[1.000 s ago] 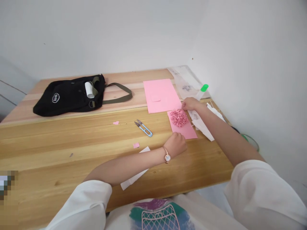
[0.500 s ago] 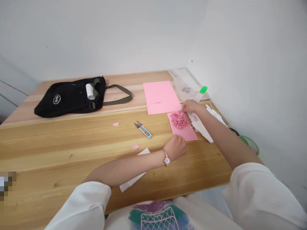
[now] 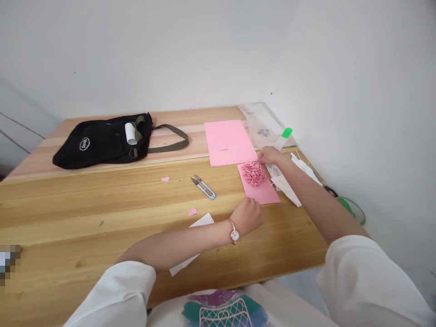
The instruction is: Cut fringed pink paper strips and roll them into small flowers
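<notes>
A fluffy pink ball of shredded paper (image 3: 254,173) rests on a small pink card (image 3: 265,194). My right hand (image 3: 270,155) is at the card's upper right corner beside the ball, its fingers pinched together; what lies between them is too small to make out. Just below the card's lower left edge, my left hand (image 3: 248,213) is curled with its knuckles up, and its fingertips are hidden. A larger pink sheet (image 3: 231,141) lies behind the small card. Left of the card are blue-handled thread snips (image 3: 204,187).
At the back left lies a black bag (image 3: 98,143) with a white roll (image 3: 131,133) on it. Two pink scraps (image 3: 192,211) and a white paper strip (image 3: 202,221) are near my left forearm. White papers (image 3: 288,188) and a green-capped tube (image 3: 287,132) sit to the right.
The view has tilted slightly, so everything appears a little lower. Both hands hold nearly the same places around the small card.
</notes>
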`<state>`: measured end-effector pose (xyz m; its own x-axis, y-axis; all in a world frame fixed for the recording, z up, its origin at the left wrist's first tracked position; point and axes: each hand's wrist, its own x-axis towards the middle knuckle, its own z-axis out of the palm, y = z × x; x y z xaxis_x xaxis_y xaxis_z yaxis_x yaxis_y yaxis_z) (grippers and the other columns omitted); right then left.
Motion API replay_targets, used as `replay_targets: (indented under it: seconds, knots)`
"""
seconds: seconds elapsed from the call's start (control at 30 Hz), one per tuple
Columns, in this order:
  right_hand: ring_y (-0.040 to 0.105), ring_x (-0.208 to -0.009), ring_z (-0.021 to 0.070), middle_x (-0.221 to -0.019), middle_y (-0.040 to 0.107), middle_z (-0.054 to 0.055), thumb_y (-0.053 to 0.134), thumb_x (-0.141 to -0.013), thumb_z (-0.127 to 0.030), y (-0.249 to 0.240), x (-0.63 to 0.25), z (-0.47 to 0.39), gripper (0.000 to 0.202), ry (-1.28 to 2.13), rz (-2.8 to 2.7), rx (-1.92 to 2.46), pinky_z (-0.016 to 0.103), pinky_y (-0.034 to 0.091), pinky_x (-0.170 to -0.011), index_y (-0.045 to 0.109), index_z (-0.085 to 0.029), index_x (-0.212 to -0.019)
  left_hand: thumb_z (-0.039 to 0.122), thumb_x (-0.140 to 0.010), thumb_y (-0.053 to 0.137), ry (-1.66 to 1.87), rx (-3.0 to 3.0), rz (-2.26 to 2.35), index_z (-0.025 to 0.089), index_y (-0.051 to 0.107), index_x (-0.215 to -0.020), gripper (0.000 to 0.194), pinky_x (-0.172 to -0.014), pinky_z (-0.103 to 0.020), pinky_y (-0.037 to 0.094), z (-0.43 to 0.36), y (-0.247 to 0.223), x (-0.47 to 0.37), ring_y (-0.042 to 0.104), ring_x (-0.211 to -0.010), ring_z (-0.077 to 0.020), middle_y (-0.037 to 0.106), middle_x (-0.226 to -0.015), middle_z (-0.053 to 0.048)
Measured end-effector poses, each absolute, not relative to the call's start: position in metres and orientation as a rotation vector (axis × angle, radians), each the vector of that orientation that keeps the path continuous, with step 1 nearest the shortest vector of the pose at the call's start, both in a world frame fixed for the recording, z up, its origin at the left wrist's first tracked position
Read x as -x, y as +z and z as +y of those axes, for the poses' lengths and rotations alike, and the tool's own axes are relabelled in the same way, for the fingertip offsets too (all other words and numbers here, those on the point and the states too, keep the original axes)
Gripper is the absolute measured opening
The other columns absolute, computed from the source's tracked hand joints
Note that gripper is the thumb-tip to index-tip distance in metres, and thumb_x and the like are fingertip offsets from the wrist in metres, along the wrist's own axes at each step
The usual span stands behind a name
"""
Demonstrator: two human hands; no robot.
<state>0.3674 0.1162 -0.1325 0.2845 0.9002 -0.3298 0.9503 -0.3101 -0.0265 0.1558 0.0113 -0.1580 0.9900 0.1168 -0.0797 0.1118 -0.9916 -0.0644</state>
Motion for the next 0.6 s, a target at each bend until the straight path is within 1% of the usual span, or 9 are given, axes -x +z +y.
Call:
replay_targets:
  seconds: [0.1,0.2,0.23,0.3,0.37,0.47,0.5,0.53,0.6]
  knots:
    - [0.068,-0.085,0.0236,-0.086,0.074,0.011,0.063,-0.067,-0.012,-0.13,-0.365,0.115,0.017,-0.431,1.742,-2.407,0.025,0.049,-0.07,0.076,-0.014,-0.078,0.009,-0.088,0.043,0.04,3.11,-0.032,0.011,0.06,-0.078,0.02,-0.052,-0.03,0.027,-0.006,-0.158,-0.136,0.054,-0.068,-0.0195,0.06,-0.072,-0.009]
    - [0.067,-0.086,0.0234,-0.086,0.075,0.009,0.061,-0.067,-0.009,-0.121,-0.363,0.107,0.018,-0.429,1.781,-2.453,0.024,0.049,-0.073,0.076,-0.015,-0.077,0.014,-0.087,0.046,-0.204,3.192,0.171,0.012,0.057,-0.072,0.019,-0.051,-0.03,0.028,-0.022,-0.157,-0.106,0.051,-0.062,-0.0177,0.057,-0.065,-0.005]
    - [0.067,-0.089,0.0235,-0.089,0.074,0.009,0.06,-0.069,-0.009,-0.116,-0.362,0.102,0.02,-0.414,1.798,-2.474,0.024,0.049,-0.075,0.076,-0.015,-0.08,0.014,-0.087,0.047,-0.265,3.195,0.178,0.013,0.056,-0.072,0.018,-0.051,-0.03,0.029,-0.024,-0.157,-0.094,0.051,-0.062,-0.0174,0.057,-0.066,-0.005]
    - [0.064,-0.097,0.0235,-0.101,0.072,0.01,0.053,-0.074,-0.01,-0.104,-0.359,0.086,0.028,-0.346,1.84,-2.536,0.026,0.048,-0.08,0.073,-0.013,-0.093,0.014,-0.087,0.047,-0.352,3.198,0.128,0.014,0.055,-0.071,0.018,-0.055,-0.03,0.032,-0.018,-0.154,-0.07,0.05,-0.063,-0.0161,0.057,-0.065,-0.003]
    - [0.062,-0.099,0.0219,-0.112,0.067,0.01,0.046,-0.081,-0.014,-0.092,-0.35,0.065,0.035,-0.251,1.897,-2.635,0.029,0.047,-0.083,0.066,-0.014,-0.108,0.016,-0.089,0.046,-0.352,3.193,-0.014,0.015,0.056,-0.072,0.02,-0.06,-0.03,0.036,-0.002,-0.15,-0.045,0.051,-0.064,-0.0155,0.06,-0.069,-0.003]
    - [0.063,-0.082,0.0207,-0.095,0.069,0.009,0.054,-0.075,-0.022,-0.085,-0.324,0.033,0.024,-0.209,2.056,-3.07,0.034,0.048,-0.076,0.069,-0.015,-0.093,0.017,-0.09,0.042,-0.309,3.182,-0.472,0.015,0.058,-0.07,0.025,-0.064,-0.029,0.038,0.033,-0.143,-0.008,0.053,-0.066,-0.0157,0.061,-0.069,-0.004]
    - [0.062,-0.077,0.0199,-0.089,0.069,0.008,0.056,-0.074,-0.024,-0.087,-0.311,0.025,0.022,-0.287,2.107,-3.147,0.034,0.048,-0.072,0.069,-0.016,-0.09,0.019,-0.091,0.042,-0.285,3.159,-0.667,0.015,0.059,-0.072,0.026,-0.065,-0.029,0.039,0.045,-0.141,0.004,0.054,-0.067,-0.0163,0.061,-0.07,-0.004]
    - [0.062,-0.075,0.019,-0.086,0.069,0.007,0.056,-0.075,-0.026,-0.091,-0.297,0.018,0.022,-0.444,2.173,-3.167,0.034,0.048,-0.07,0.069,-0.016,-0.09,0.021,-0.091,0.042,-0.267,3.13,-0.852,0.015,0.061,-0.074,0.026,-0.065,-0.029,0.039,0.055,-0.14,0.014,0.056,-0.07,-0.0171,0.062,-0.072,-0.005]
    - [0.062,-0.075,0.0182,-0.087,0.069,0.006,0.056,-0.074,-0.027,-0.103,-0.263,0.011,0.02,-0.846,2.297,-3.07,0.032,0.049,-0.069,0.068,-0.017,-0.087,0.02,-0.089,0.042,-0.222,3.063,-1.145,0.015,0.063,-0.078,0.024,-0.065,-0.03,0.041,0.072,-0.141,0.03,0.057,-0.071,-0.0187,0.063,-0.074,-0.006]
